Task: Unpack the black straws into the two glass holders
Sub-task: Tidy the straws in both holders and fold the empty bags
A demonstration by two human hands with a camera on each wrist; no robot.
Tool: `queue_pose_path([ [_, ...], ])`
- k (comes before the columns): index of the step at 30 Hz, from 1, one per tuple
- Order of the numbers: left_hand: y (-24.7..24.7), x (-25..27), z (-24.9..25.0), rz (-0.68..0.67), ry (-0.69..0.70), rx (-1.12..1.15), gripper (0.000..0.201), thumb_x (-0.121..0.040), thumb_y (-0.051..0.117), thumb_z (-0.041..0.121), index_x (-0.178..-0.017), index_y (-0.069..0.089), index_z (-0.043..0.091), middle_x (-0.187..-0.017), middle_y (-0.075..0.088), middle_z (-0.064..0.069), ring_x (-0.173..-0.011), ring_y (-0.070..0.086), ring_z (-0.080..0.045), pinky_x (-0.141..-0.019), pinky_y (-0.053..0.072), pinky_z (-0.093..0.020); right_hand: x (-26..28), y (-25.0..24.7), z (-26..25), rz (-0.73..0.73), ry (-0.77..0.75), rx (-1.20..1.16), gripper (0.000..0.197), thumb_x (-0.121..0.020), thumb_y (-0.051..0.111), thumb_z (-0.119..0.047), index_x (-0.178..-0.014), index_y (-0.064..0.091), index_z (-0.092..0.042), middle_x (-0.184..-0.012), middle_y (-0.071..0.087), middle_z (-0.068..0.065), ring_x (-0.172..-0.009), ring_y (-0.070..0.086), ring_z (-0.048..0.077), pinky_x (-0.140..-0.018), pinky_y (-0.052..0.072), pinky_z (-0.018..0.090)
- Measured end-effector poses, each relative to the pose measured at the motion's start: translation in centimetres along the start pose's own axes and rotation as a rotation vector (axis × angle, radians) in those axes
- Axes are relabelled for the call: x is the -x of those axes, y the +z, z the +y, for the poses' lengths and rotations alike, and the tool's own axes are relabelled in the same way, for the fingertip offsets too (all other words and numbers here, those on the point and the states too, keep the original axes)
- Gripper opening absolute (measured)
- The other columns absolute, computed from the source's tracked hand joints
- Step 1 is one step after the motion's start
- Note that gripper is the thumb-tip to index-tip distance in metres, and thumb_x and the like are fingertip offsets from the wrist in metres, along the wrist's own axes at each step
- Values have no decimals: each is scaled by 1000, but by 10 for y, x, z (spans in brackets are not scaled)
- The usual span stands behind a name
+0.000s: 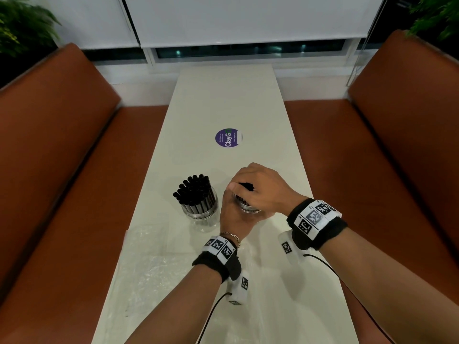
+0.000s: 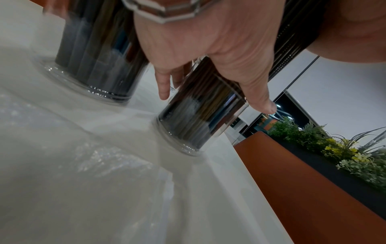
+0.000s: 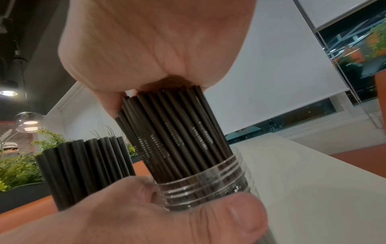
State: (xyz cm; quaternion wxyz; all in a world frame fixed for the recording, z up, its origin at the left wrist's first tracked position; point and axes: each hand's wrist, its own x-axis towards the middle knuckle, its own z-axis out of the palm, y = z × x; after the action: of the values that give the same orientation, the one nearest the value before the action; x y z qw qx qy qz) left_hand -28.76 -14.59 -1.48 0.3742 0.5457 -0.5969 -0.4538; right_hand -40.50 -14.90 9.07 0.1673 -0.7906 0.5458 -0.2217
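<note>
While the left hand wraps thumb and fingers round the right glass holder on the white table, the right hand clamps the tops of its thin black straws. Left glass holder: full of thicker straws. Clear plastic wrap: near table edge.

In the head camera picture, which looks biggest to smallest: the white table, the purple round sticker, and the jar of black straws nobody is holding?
1. White table, by far the largest.
2. Jar of black straws standing free, left of the hands.
3. Purple sticker, a little smaller than the jar; it lies farther from the camera, so this ranking is unsure.
</note>
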Motion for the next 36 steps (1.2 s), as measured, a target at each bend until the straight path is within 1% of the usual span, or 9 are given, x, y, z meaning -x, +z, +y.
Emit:
queue_pose_path([
  [3, -2, 4, 6, -35, 33, 86, 93, -59, 103, 1, -136, 52, 11, -115, 71, 7, -95, 71, 12, -74, 55, -7, -1, 0, 0, 1, 2, 6, 27, -104, 54, -41, -104, 79, -32, -106, 77, -16, -99, 61, 16, -86, 54, 41],
  [8, -6, 13, 3, 1, -61, -10, 123, -42, 103, 55, -147, 42, 35, -137, 64, 13, -124, 65, -7, -104, 58, -39, 0, -3, -2, 1, 9, 9, 29, -105, 53, -44, -106, 79, -33, -107, 77, -16, -101, 61, 15, -87, 54, 40],
  [11, -8, 22, -3, -7, -114, -45, 137, -40, 100, 65, -156, 33, 32, -150, 57, 9, -138, 57, -13, -114, 52, -44, 0, -6, -4, 2, 13, 8, 32, -106, 51, -46, -108, 80, -33, -110, 78, -16, -103, 61, 15, -89, 54, 40],
  [16, -17, 47, -4, -57, -187, -88, 143, -59, 102, 47, -169, 14, 17, -174, 25, 1, -160, 25, -17, -130, 28, -38, 0, -11, -8, 34, 45, -24, 31, -106, 52, -45, -110, 80, -34, -113, 78, -16, -106, 60, 15, -94, 52, 38],
  [22, -40, 76, -7, -82, -185, -113, 142, -57, 101, 51, -168, 16, 23, -173, 28, 2, -158, 29, -17, -129, 31, -44, 11, -32, -14, 155, 114, -141, 28, -107, 54, -43, -110, 80, -34, -116, 77, -18, -115, 61, 12, -102, 49, 38],
  [26, -69, 103, -9, -85, -161, -77, 128, -59, 103, 42, -164, 32, 23, -166, 41, 5, -152, 39, -13, -127, 36, -39, 39, -52, -20, 356, 118, -198, 25, -108, 57, -33, -110, 82, -28, -114, 79, -17, -116, 64, 14, -101, 49, 34],
  [31, -125, 145, -22, -5, -84, -239, 69, -75, 96, 29, -135, 64, 30, -135, 65, 16, -121, 61, 2, -108, 52, -29, 105, -48, -30, 592, 127, -155, 17, -98, 71, -28, -94, 82, -16, -93, 79, -8, -90, 70, 18, -80, 55, 38],
  [33, -151, 161, -31, 10, -52, -335, 47, -78, 93, 31, -119, 71, 36, -122, 68, 25, -112, 62, 10, -103, 56, -32, 137, -29, -38, 526, 124, -152, 12, -93, 78, -29, -88, 81, -18, -89, 78, -11, -83, 71, 17, -77, 57, 42],
  [36, -185, 189, -48, -103, -41, -497, 47, -75, 91, 49, -116, 70, 43, -121, 63, 33, -114, 61, 4, -106, 52, -29, 181, 14, -51, 169, 74, -103, 17, -89, 77, -49, -98, 78, -33, -104, 74, -21, -98, 69, 9, -89, 57, 41],
])
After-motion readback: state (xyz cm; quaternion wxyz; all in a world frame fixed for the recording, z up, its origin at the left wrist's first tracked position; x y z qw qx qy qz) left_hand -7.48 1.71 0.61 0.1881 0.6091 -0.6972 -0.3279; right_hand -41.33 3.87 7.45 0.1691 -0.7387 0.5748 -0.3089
